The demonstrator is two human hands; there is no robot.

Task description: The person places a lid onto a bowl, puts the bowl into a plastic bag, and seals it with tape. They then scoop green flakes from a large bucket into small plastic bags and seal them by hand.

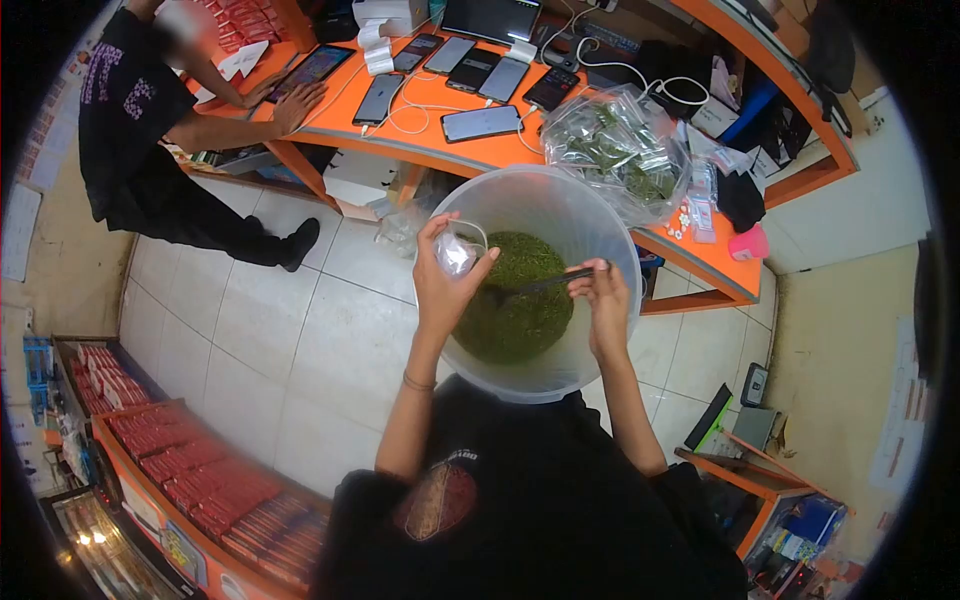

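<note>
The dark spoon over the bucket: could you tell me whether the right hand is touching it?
Touching: the head view shows the right hand pinching the dark spoon by its handle end.

Bright even indoor light; fisheye bends edges, dark vignette corners.

open tiled floor (300,340) left, orange counter (690,255) crowding bucket (590,215) behind

Spoon (545,284) tip buried in green flakes (515,310); small clear bag (456,254) contents unreadable; bucket (600,230) base hidden by lap.
</note>
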